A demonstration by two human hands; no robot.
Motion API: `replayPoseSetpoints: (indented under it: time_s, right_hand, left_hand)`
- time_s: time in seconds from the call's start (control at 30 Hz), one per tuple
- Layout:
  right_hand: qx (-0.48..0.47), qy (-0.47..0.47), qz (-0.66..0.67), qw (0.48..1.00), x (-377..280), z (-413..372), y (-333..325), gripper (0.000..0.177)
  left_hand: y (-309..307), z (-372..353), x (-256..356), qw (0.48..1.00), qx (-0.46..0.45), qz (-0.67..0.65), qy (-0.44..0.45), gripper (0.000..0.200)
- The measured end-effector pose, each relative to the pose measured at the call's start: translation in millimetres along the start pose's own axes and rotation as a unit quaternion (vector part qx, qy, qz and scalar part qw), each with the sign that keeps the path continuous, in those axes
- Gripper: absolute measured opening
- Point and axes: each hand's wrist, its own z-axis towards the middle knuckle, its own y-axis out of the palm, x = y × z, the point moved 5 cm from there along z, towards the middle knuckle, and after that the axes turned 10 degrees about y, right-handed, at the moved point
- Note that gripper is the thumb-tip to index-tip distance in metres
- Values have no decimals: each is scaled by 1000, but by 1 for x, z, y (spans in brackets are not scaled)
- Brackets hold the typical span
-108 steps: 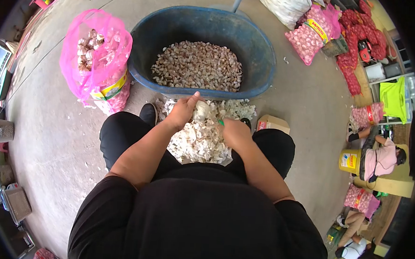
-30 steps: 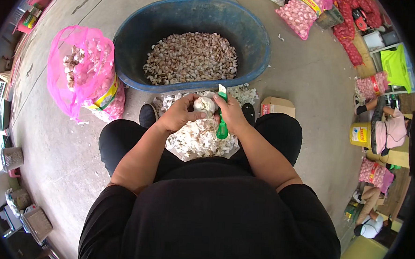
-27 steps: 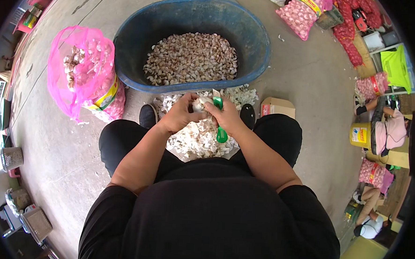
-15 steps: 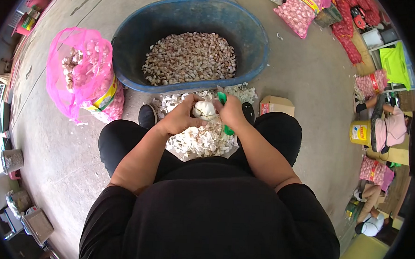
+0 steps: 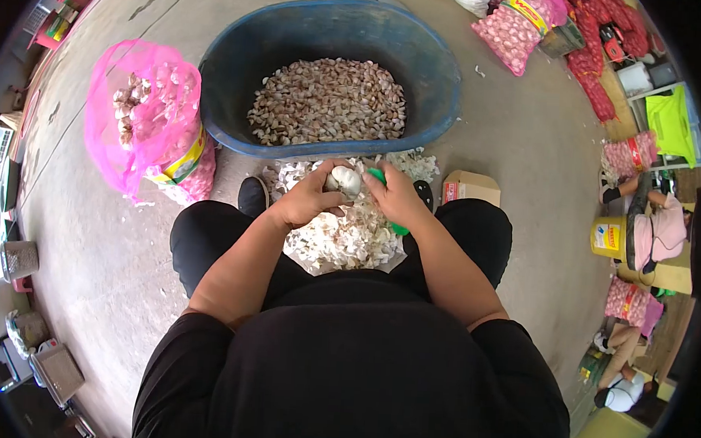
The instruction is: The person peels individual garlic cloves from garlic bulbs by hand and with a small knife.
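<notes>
a grey concrete floor [image 5: 110, 262] spreads around a large blue tub [image 5: 322, 149], which holds a wide bed of loose garlic cloves [image 5: 330, 103]. just beside the tub, on its left, a pink mesh bag [image 5: 146, 105] stands with its top loose and whole bulbs showing through the net. in front of the tub, between the person's knees, is a heap of pale peelings [image 5: 342, 234]. a filled mesh bag [image 5: 509, 33] lies beyond the tub's far right side. a small carton [image 5: 472, 190] sits on the floor near the tub's front right.

the left hand [image 5: 308, 197] is just in front of the tub's near rim, its fingers curled around the left side of a bulb. the right hand [image 5: 397, 199], also in front of the tub, has its fingers wrapped around a green tool [image 5: 399, 229], mostly hidden by the grip. the white garlic bulb [image 5: 343, 180] is held close before the tub's near rim, above the peelings; whether the right thumb touches it, i cannot tell.
</notes>
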Motion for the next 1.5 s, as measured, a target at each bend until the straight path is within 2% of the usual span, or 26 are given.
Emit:
replayPoseSetpoints:
  time_s: [0.1, 0.2, 0.27, 0.37, 0.47, 0.57, 0.6, 0.7, 0.73, 0.83, 0.93, 1.03, 1.13, 1.23, 1.27, 1.33, 1.37, 1.4, 1.5]
  right_hand:
    - [-2, -109, -144, 983, -18, -12, -8, 22]
    - [10, -193, -234, 953, -25, -18, -7, 18]
    - [1, -217, -281, 935, -30, -23, -5, 17]
    - [-3, -221, -292, 931, -29, -24, -5, 16]
    - [-10, -199, -371, 907, -19, -17, -8, 16]
    - [3, -50, -493, 869, 1, -8, -28, 14]
    - [61, -44, -420, 904, -7, -9, -30, 16]
    - [-18, -73, -153, 985, -20, -9, -14, 17]
    - [-27, -147, -199, 969, -18, -8, -6, 16]
    - [-33, -230, -234, 944, -29, -17, -3, 14]
    - [-35, -224, -286, 931, -26, -17, -3, 12]
    - [-20, -213, -276, 937, -27, -16, -4, 7]
    - [-18, -209, -338, 918, -28, -18, -5, 7]
    - [2, 21, -525, 851, 2, -3, -22, 11]
    - [-6, 1, -504, 864, -1, -2, -26, 19]
    - [52, -28, -308, 950, -11, -3, -26, 25]
    - [77, -42, -204, 975, -20, -8, -23, 29]
    - [104, -23, -98, 990, -13, -8, -17, 40]
    - [-73, 13, -25, 997, -7, -9, 5, 42]
  left_hand:
    - [-10, 4, -4, 989, 4, 150, -13, 53]
    - [-11, 4, 4, 940, 1, 335, 59, 52]
    - [-8, 2, 5, 941, -13, 334, 58, 49]
    - [-7, 2, 4, 937, -28, 344, 63, 47]
    - [-9, 3, 1, 938, -47, 338, 60, 49]
    - [-9, 0, 10, 931, -22, 360, 62, 53]
    - [-9, -1, 12, 927, -4, 369, 65, 55]
    - [-8, 2, 2, 919, -23, 389, 67, 59]
    - [-7, 3, 1, 920, -31, 385, 66, 59]
    - [-7, 3, -2, 924, -54, 376, 54, 58]
    - [-8, 3, 3, 927, -66, 369, 31, 58]
    - [-6, 2, 3, 933, -90, 347, 13, 58]
    - [-6, 1, -3, 940, -114, 320, 7, 58]
    - [-6, 0, 1, 950, -102, 295, 14, 57]
    - [-6, 0, 4, 953, -98, 287, 18, 57]
    - [-5, 1, 8, 947, -80, 310, 14, 57]
    - [-5, 1, 4, 942, -72, 326, 25, 57]
    - [-6, 3, 1, 936, -63, 344, 38, 58]
    - [-2, 3, 1, 925, -33, 378, 22, 58]
